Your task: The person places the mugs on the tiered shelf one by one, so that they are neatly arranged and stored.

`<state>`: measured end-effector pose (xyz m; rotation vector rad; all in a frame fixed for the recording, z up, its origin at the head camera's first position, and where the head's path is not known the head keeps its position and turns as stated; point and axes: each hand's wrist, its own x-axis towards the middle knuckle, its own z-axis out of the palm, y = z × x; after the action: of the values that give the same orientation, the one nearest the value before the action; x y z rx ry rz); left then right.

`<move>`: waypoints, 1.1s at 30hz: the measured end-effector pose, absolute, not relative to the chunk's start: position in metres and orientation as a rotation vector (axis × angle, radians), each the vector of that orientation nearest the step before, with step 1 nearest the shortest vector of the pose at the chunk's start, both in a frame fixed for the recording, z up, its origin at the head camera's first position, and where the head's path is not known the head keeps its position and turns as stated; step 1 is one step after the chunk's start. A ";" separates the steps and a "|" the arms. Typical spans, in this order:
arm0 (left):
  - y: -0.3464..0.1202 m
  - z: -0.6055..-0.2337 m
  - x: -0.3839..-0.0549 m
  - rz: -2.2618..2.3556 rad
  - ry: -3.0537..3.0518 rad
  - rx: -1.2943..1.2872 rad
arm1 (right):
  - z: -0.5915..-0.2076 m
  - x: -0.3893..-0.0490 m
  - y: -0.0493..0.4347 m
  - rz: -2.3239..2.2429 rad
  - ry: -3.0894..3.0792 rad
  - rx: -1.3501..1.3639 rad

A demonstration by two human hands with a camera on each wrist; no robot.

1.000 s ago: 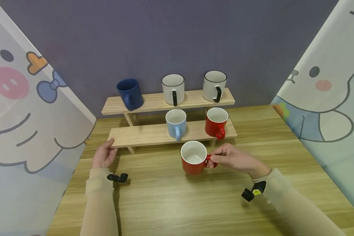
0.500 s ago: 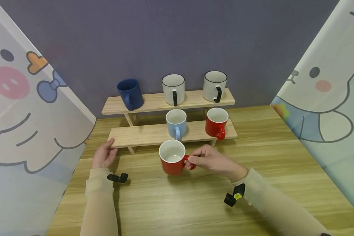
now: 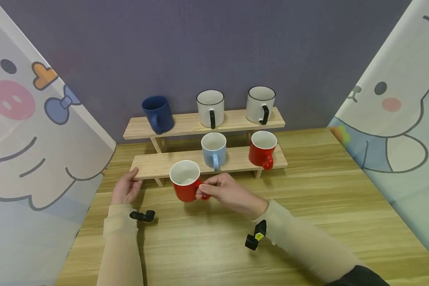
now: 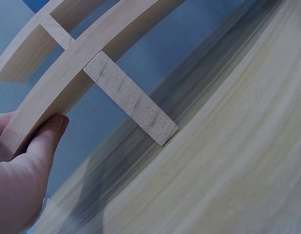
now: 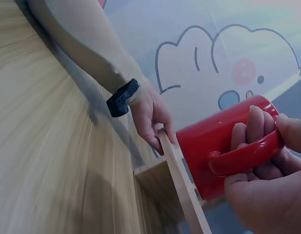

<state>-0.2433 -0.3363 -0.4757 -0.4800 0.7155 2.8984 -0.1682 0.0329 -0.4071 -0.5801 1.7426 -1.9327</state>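
My right hand point(image 3: 232, 194) pinches the handle of a red mug point(image 3: 186, 190) with a white inside. In the head view the mug hangs upright just in front of the lower shelf board, left of the light blue mug point(image 3: 214, 150). In the right wrist view the red mug point(image 5: 223, 141) shows its handle, with fingers passed through and around it. At the left end of the lower shelf board point(image 3: 164, 163), my left hand point(image 3: 126, 188) grips the board's edge. The left wrist view shows the thumb under the board point(image 4: 63, 80) and the rest of the hand partly cut off.
Another red mug point(image 3: 262, 150) stands on the lower board's right end. On the upper board point(image 3: 186, 119) are a tilted dark blue mug point(image 3: 158, 115) and two white mugs with black handles, one in the middle point(image 3: 210, 109), one at right point(image 3: 260, 105). The shelf stands on a wooden table point(image 3: 200, 246).
My right hand has carried the red mug leftward, and lately a little up toward the lower board. The left hand and the mugs on the shelf stay where they were.
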 end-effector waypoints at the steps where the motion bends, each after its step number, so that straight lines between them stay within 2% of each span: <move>1: -0.337 -0.476 -0.243 2.899 0.711 -0.478 | -0.406 -0.169 0.027 -1.932 1.761 -0.580; 9: -0.337 -0.478 -0.244 2.908 0.708 -0.473 | -0.404 -0.181 -0.018 -2.004 1.885 -0.486; 26: -0.337 -0.477 -0.245 2.909 0.666 -0.473 | -0.408 -0.204 -0.106 -2.294 2.015 -0.094; 33: -0.336 -0.475 -0.247 2.900 0.704 -0.469 | -0.412 -0.209 -0.130 -2.368 2.120 -0.076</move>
<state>-0.2466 -0.3357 -0.4751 -0.4691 0.7036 2.8997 -0.2087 -0.1296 -0.4122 -0.0763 2.1197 -2.3676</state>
